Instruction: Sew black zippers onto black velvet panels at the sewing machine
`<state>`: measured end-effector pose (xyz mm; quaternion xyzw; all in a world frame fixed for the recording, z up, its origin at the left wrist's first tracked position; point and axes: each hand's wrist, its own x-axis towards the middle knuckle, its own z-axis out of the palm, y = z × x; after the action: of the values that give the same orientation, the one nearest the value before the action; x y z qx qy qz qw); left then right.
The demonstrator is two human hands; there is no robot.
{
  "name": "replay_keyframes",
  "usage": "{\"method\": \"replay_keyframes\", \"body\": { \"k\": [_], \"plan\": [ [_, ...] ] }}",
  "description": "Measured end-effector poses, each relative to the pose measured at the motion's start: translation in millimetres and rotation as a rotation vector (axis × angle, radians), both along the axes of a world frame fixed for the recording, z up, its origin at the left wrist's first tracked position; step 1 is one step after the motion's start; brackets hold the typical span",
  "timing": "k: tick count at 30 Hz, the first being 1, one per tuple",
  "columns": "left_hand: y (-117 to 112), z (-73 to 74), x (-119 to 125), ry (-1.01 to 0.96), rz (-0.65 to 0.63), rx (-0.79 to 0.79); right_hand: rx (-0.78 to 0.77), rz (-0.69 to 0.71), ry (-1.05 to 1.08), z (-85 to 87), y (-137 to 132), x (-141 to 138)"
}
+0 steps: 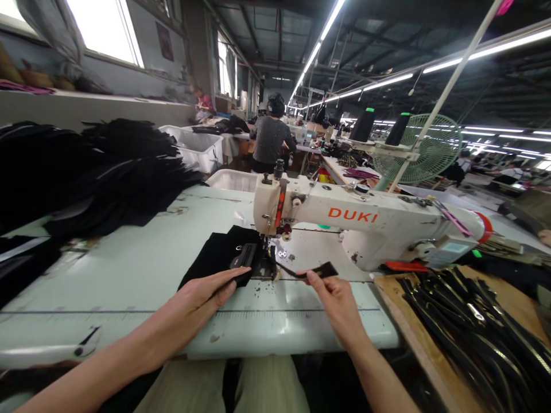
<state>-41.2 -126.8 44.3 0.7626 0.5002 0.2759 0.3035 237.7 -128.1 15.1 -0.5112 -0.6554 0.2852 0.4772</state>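
A black fabric piece lies on the sewing machine bed, its right edge at the presser foot. A dark pocket-like patch with a small metal zipper pull shows on it. My left hand grips the near edge of this fabric, fingers straight on top and thumb below. To the right of the needle, my right hand pinches a black zipper strip between thumb and fingers. The strip runs slightly slack to the needle area. The white sewing machine partly hides where strip and fabric meet.
Stacks of black fabric cover the table's left. Many black zippers with metal teeth lie on a wooden board at right. Thread cones, a green fan, white bins and a seated co-worker are beyond.
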Motion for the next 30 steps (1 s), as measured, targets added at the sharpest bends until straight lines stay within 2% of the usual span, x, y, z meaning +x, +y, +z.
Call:
{"method": "replay_keyframes", "body": {
  "k": [3,5,7,10,12,15,19,23,30],
  "plan": [
    [-0.8,2.9,2.5,0.023,0.003,-0.001,-0.048,0.048,-0.004,20.6,8.4,8.4],
    [-1.1,1.6,2.7,0.049,-0.002,0.01,-0.006,0.094,-0.064,21.7,1.5,-3.4],
    [-2.6,-2.9,1.6,0.091,-0.02,0.052,0.166,0.146,-0.241,10.0,-12.5,-23.3],
    [-8.8,-15.9,-0.9,0.194,-0.087,0.216,0.511,0.16,-0.576,-20.3,-34.4,-49.5],
    [-14.8,-27.5,-1.1,0.265,-0.161,0.378,0.592,0.108,-0.646,-37.1,-44.1,-56.5],
    [-22.3,-43.8,2.6,0.373,-0.274,0.597,0.602,0.059,-0.609,-46.3,-51.4,-54.4],
    [-25.8,-55.3,11.9,0.483,-0.318,0.773,0.635,0.032,-0.583,-41.7,-54.6,-53.8],
    [-26.2,-55.7,16.8,0.512,-0.307,0.838,0.699,-0.03,-0.558,-43.9,-55.1,-62.9],
    [-25.0,-54.1,16.1,0.491,-0.298,0.858,0.707,-0.059,-0.53,-50.5,-56.9,-66.1]
  ]
}}
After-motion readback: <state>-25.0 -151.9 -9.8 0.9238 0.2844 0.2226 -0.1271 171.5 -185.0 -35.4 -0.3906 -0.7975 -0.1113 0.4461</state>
